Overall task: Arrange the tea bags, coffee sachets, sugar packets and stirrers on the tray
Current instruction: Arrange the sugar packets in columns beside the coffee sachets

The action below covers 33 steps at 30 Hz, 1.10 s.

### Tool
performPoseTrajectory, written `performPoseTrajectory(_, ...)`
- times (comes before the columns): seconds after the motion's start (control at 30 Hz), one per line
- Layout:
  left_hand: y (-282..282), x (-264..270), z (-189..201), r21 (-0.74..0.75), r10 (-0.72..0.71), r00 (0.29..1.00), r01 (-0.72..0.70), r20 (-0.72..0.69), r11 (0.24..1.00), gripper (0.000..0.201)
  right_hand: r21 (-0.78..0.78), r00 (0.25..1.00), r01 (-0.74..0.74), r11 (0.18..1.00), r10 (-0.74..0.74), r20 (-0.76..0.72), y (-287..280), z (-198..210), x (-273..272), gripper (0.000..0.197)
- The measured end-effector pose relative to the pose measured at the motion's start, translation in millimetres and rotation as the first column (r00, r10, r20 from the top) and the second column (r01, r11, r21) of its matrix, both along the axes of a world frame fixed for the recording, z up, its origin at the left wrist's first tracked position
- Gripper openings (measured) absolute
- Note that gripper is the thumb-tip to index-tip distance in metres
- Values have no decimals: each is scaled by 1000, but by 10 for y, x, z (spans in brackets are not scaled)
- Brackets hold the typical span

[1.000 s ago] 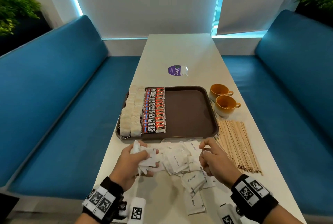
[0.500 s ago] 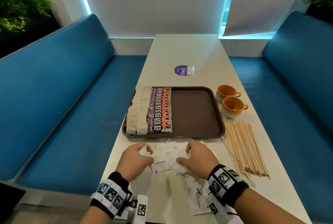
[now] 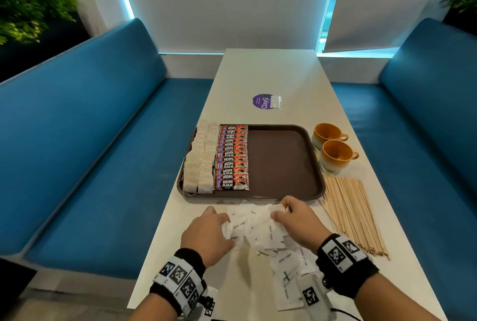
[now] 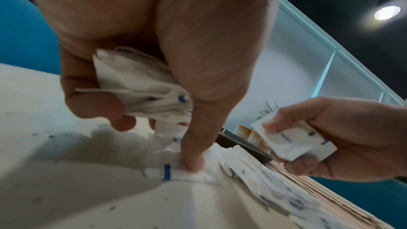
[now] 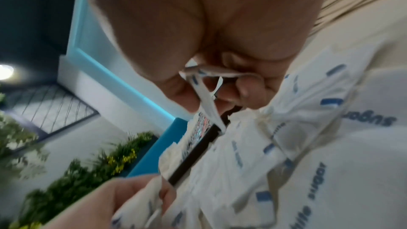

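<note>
A pile of white sugar packets [image 3: 260,233] lies on the table just in front of the brown tray [image 3: 281,163]. My left hand [image 3: 206,233] grips a bunch of sugar packets [image 4: 141,83] in its curled fingers, and its thumb presses a packet flat on the table. My right hand [image 3: 296,222] pinches a few sugar packets [image 4: 293,144] above the pile's right side. On the tray's left part stand two rows of tea bags [image 3: 200,158] and a row of red coffee sachets [image 3: 233,158]. Wooden stirrers [image 3: 353,212] lie right of the tray.
Two orange cups [image 3: 333,150] stand at the tray's right side. A purple round sticker [image 3: 263,101] is farther up the white table [image 3: 265,72]. Blue benches [image 3: 85,140] run along both sides, with plants in the back corners.
Both hands have come together over the sugar pile, gathering packets toward the middle. The right hand now pinches packets. The camera has tilted a little.
</note>
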<state>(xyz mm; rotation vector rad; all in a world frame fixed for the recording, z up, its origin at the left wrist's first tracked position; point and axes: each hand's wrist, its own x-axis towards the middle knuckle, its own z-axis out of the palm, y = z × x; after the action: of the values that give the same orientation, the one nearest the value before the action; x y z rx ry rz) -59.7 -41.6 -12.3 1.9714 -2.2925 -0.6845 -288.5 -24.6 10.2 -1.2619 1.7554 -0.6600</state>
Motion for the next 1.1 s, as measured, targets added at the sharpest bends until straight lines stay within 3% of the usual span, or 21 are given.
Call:
performPoseTrajectory(0.1, 12, 34, 55, 10, -2, 999, 3, -46, 1000, 34, 37, 982, 82, 996, -87, 168, 22, 53, -74, 10)
performPoseTrajectory(0.17, 15, 84, 101, 19, 26, 989, -23, -148, 1000, 20, 60, 958, 102, 993, -115, 262, 47, 60, -100, 24)
performPoseTrajectory(0.2, 17, 113, 123, 48, 64, 961, -53, -270, 997, 18, 72, 938, 111, 991, -128, 322, 57, 56, -101, 29)
performPoseTrajectory(0.27, 39, 140, 168, 196, 208, 788, -113, -580, 974, 12, 91, 908, 109, 990, -137, 396, 74, 39, -81, 30)
performPoseTrajectory(0.33, 90, 133, 216, 336, 336, 538, -104, -773, 936, 8, 87, 923, 67, 994, -95, 374, 87, 73, -32, 24)
performPoseTrajectory(0.4, 163, 102, 227, 422, 413, 317, -46, -854, 906, 27, 74, 934, -3, 997, -24, 356, 121, 161, 52, 35)
performPoseTrajectory(0.47, 231, 37, 241, 470, 455, 195, 39, -869, 882, 37, 81, 909, -52, 995, 14, 416, 149, 269, 152, 51)
performPoseTrajectory(0.57, 284, -63, 244, 487, 469, 141, 140, -872, 862, 48, 55, 883, -109, 992, 71, 464, 149, 328, 270, 56)
performPoseTrajectory(0.73, 295, -134, 208, 509, 512, 36, 192, -858, 839, 58, -30, 873, -159, 987, 154, 463, 137, 336, 326, 60)
performPoseTrajectory(0.87, 297, -118, 207, 523, 553, -86, 233, -829, 820, 57, -91, 905, 1, 996, 38, 423, 154, 308, 300, 44)
performPoseTrajectory(1.0, 296, -155, 257, 553, 584, -108, 223, -805, 803, 51, -96, 880, 23, 995, 25, 474, 195, 348, 281, 20)
performPoseTrajectory(1.1, 290, -188, 279, 569, 598, -124, 205, -792, 796, 48, -118, 877, 21, 993, 38, 478, 200, 381, 276, 20)
